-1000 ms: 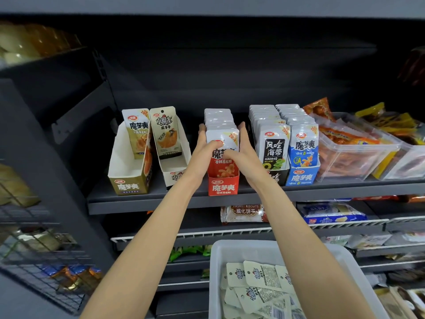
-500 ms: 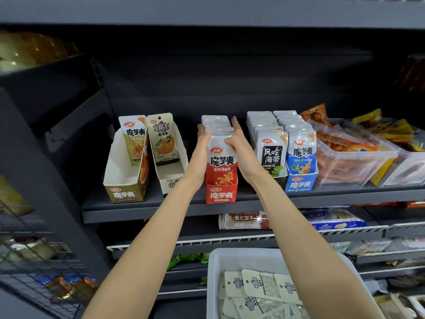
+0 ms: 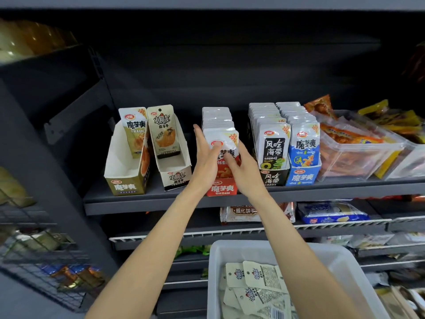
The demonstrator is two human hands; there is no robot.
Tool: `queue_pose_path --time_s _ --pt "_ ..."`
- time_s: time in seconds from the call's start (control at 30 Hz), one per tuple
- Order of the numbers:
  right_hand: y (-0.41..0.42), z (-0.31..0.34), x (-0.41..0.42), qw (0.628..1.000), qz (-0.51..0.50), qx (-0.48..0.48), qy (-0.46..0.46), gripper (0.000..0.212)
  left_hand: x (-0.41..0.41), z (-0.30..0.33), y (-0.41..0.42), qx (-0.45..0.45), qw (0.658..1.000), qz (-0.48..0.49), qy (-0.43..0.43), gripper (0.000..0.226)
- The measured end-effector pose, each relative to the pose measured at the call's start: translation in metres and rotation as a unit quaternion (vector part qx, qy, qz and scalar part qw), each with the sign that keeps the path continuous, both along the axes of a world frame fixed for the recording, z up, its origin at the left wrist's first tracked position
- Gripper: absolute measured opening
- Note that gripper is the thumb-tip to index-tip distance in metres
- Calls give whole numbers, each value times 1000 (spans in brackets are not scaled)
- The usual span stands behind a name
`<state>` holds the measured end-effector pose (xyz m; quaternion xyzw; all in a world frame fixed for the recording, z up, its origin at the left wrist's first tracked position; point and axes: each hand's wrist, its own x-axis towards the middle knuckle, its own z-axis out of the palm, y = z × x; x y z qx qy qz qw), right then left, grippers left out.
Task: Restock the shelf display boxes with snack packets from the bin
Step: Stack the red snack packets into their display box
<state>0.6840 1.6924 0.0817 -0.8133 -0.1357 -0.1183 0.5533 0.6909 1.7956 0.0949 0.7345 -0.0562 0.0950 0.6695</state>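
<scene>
A red display box (image 3: 222,188) stands mid-shelf, packed with a row of white-and-red snack packets (image 3: 217,120). My left hand (image 3: 204,162) lies flat against the left side of the front packets, fingers straight. My right hand (image 3: 243,171) rests its fingertips on the face of the front packet. Neither hand grips anything. To the left, a gold display box (image 3: 125,186) and a white display box (image 3: 176,178) each show a single packet. To the right, a black box (image 3: 272,178) and a blue box (image 3: 302,178) are full. Below, the white bin (image 3: 345,261) holds several pale packets (image 3: 255,279).
Clear plastic tubs (image 3: 358,157) of orange and yellow snacks fill the shelf's right end. Biscuit packs (image 3: 331,212) lie on the shelf below. A wire basket rack (image 3: 46,261) with goods stands at the left. The shelf above overhangs closely.
Both hands have slid from the sides of the red box's packet row toward its front. The right hand's fingers have moved onto the front packet's face.
</scene>
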Motion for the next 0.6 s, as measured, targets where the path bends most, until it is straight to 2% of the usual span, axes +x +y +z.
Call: queue_pose_path --time_s 0.13,0.3,0.43,0.6 --pt "-4 -1 0 1000 24 13 10 54 -2 1 4 33 999 -19 11 89" --pt "-7 1 -1 999 36 16 21 65 -3 5 8 -37 999 -14 36 68" --pt "-9 15 3 992 45 67 95 80 5 14 12 -86 995 2 47 60" --pt "-4 47 14 986 65 99 116 77 9 24 5 -108 992 2 60 49"
